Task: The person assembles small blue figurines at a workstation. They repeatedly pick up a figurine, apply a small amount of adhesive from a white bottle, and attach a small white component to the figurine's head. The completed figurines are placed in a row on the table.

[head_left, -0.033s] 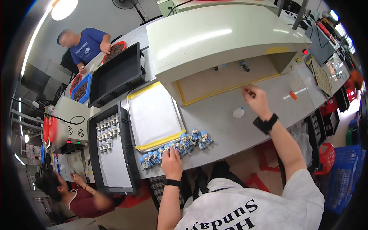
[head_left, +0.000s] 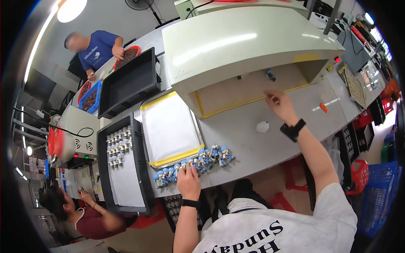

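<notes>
My left hand (head_left: 188, 183) is closed at the table's front edge, its fingertips pinching a small blue-and-white figurine that they mostly hide. On both sides of it stretches a row of similar figurines (head_left: 205, 159), with blue tops and pale faces. My right hand (head_left: 280, 107) hovers in front of the low opening of a cream box-shaped machine (head_left: 236, 42). Its fingers are curled but apart, and I see nothing between them. Inside that opening lies a figurine (head_left: 270, 75), with a smaller dark piece (head_left: 239, 77) to its left, partly hidden.
A white sheet with yellow-taped ends (head_left: 171, 130) lies behind the row. Left of it, a black tray (head_left: 145, 185) holds several grey-white figurines; another black tray (head_left: 126, 84) stands beyond. A small white bottle (head_left: 263, 126) and an orange piece (head_left: 323, 108) rest on the table. Two people work at left.
The fingers of my right hand have spread slightly and moved a little left at the machine's opening. My left hand stays at the figurine row.
</notes>
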A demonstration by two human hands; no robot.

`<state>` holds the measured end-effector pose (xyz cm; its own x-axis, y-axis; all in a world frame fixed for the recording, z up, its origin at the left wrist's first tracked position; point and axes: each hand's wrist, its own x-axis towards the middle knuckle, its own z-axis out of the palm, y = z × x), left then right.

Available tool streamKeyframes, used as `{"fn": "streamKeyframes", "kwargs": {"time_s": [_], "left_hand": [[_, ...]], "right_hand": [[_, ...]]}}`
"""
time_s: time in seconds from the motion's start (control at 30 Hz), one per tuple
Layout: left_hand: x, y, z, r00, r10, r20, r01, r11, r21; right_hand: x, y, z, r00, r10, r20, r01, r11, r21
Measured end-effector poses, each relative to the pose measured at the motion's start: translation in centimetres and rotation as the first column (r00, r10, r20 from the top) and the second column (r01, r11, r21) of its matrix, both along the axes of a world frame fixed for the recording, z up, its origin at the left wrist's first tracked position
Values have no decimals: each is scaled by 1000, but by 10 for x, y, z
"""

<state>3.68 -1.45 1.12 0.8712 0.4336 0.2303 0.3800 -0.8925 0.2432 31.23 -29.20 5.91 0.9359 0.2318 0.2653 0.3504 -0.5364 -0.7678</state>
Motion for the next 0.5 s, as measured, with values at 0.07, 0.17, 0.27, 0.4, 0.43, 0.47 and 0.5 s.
{"fn": "streamKeyframes", "kwargs": {"time_s": [0.07, 0.17, 0.27, 0.4, 0.43, 0.47, 0.5], "left_hand": [[0, -3, 11, 999, 36, -4, -36, 999, -28], [-7, -5, 27, 995, 96, -8, -97, 995, -35], [-15, -7, 39, 989, 136, 58, -133, 990, -42], [-30, -9, 50, 962, 270, 31, -263, 955, -137], [-32, -9, 48, 961, 274, 27, -266, 950, -164], [-32, -10, 46, 960, 278, 24, -268, 944, -192], [-27, -12, 46, 966, 258, 28, -246, 944, -218]], "right_hand": [[53, 5, -9, 975, 170, -142, -198, 957, -213], [113, 34, -41, 955, 276, -107, -292, 821, -490], [152, 55, -65, 917, 394, 63, -271, 729, -629], [177, 75, -87, 882, 426, 201, -219, 749, -625], [183, 66, -91, 913, 396, 95, -264, 753, -602], [197, 51, -101, 931, 364, -13, -304, 757, -578], [219, 16, -133, 904, 368, 216, -79, 641, -763]]}}
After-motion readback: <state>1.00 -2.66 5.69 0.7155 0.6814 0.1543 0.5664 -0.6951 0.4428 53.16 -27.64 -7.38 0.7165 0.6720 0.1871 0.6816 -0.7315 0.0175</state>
